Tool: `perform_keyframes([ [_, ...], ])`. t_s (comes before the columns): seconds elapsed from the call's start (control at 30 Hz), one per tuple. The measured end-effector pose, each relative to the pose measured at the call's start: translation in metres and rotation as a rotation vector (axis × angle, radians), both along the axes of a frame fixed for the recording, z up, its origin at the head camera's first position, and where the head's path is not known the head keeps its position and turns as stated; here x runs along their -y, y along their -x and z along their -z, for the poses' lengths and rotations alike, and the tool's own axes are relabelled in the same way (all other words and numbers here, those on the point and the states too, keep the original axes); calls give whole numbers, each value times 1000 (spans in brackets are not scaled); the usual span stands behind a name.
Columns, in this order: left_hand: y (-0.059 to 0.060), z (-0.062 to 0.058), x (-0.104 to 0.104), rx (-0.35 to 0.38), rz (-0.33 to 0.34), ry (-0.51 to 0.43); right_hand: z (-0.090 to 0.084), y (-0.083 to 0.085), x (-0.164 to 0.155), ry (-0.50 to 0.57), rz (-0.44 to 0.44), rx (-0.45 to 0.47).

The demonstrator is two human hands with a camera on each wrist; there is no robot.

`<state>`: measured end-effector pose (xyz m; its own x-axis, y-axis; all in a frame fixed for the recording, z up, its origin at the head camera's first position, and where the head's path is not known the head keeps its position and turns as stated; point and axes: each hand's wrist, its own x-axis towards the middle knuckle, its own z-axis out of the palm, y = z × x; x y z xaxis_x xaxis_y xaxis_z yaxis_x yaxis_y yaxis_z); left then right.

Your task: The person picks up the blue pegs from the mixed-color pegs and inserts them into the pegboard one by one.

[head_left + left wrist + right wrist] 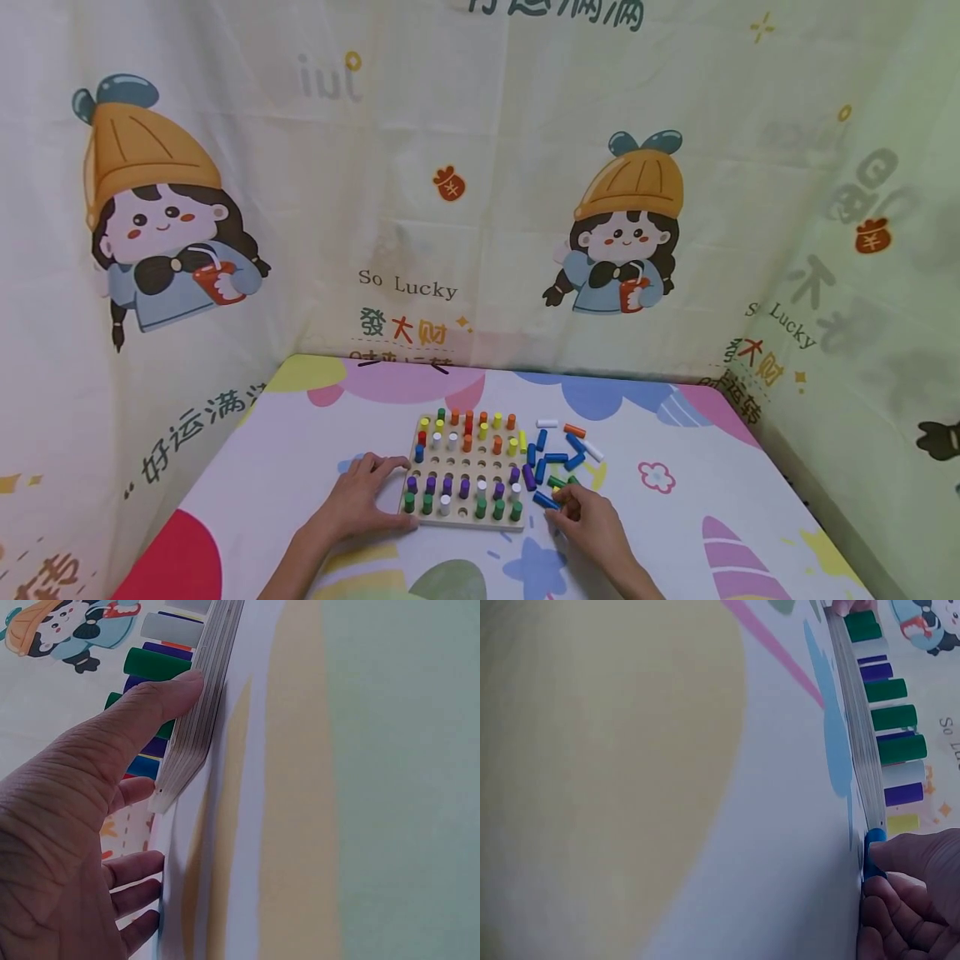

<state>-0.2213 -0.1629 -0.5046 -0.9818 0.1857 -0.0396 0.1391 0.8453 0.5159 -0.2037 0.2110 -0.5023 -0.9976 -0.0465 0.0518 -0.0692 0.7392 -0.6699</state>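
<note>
— Hands first: how are they placed?

— Both are seen low on the desk (675, 533). The left hand (365, 498) is laid against the near left corner of the wooden pegboard (420, 517), thumb pressed to its edge, fingers fairly straight and spread, nothing gripped. The right hand (592, 521) is curled round a blue peg (545, 500) just right of the board's near right corner; in the right wrist view the peg (873, 844) is pinched between thumb and fingers.

— And the larger things, in order?

— A cartoon-printed curtain (480, 208) is hung behind and at both sides. On the patterned desk cover the pegboard is set in the middle, with upright pegs in its far and near rows and several holes in between left open. A heap of loose pegs (558, 454), mostly blue, is spread to its right.

— Which step is judged to be in hand?

— A peg is being taken from the heap while the board is steadied. Next, it would probably have to be turned upright and lined up over an open hole before being pressed in.
</note>
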Motion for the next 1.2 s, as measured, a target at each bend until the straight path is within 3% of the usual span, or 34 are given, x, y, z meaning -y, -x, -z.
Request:
perform_keyframes([
  [0.53, -1, -2, 0, 5, -3, 4, -3, 0, -1, -19, 12, 11],
  [0.87, -1, 0, 1, 0, -4, -1, -5, -6, 6, 74, 80, -94],
  [1.2, -1, 0, 1, 6, -3, -3, -12, -5, 23, 194, 157, -61],
])
